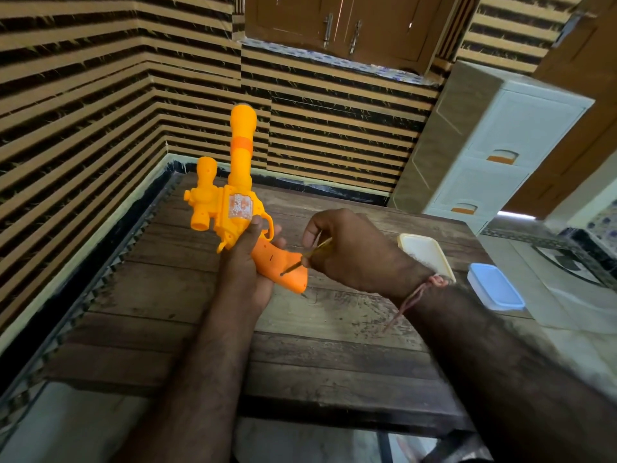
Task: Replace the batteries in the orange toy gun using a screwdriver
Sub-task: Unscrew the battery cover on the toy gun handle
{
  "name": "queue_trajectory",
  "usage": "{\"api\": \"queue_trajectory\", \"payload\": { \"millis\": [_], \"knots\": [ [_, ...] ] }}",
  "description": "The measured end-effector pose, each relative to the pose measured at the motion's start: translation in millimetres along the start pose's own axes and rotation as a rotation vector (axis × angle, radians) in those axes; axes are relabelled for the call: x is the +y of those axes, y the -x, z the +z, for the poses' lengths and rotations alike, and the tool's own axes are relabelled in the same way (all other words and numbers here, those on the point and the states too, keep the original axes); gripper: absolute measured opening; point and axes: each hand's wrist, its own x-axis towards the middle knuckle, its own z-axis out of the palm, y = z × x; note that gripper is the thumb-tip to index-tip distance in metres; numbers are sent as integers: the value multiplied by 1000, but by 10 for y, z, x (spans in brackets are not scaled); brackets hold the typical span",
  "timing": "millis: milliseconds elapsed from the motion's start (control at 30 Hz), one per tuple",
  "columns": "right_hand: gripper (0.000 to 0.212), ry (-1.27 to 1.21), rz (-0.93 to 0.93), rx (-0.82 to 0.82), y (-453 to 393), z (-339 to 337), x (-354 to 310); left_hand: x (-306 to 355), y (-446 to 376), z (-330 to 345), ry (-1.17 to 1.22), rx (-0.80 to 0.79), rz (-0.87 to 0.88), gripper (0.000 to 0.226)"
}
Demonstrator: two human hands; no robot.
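Right now the fingers (pixel 312 230) of the right hand (pixel 354 252) pinch a small yellow-handled screwdriver (pixel 309 257), its dark tip set against the side of the orange toy gun (pixel 233 208) grip. The left hand (pixel 247 262) wraps around that grip from below, thumb lying up along the body beside a white sticker (pixel 241 205), holding the gun above the tabletop (pixel 334 345) with its barrel pointing up and away. A reddish thread (pixel 417 295) circles the right wrist. Behind that wrist, on the wooden tabletop, lie a cream plastic lid (pixel 424 250) and a clear box with a blue lid (pixel 495 287). A white drawer unit (pixel 500 152) stands beyond.
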Motion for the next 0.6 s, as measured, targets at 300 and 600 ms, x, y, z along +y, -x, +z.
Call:
{"api": "queue_trajectory", "payload": {
  "millis": [300,600],
  "knots": [
    [10,28,-14,-1,29,-17,-47,-28,16,14,-2,-4,9,33],
    [14,61,-24,-25,50,-6,-47,-28,-25,-2,14,21,-6,34]
  ]
}}
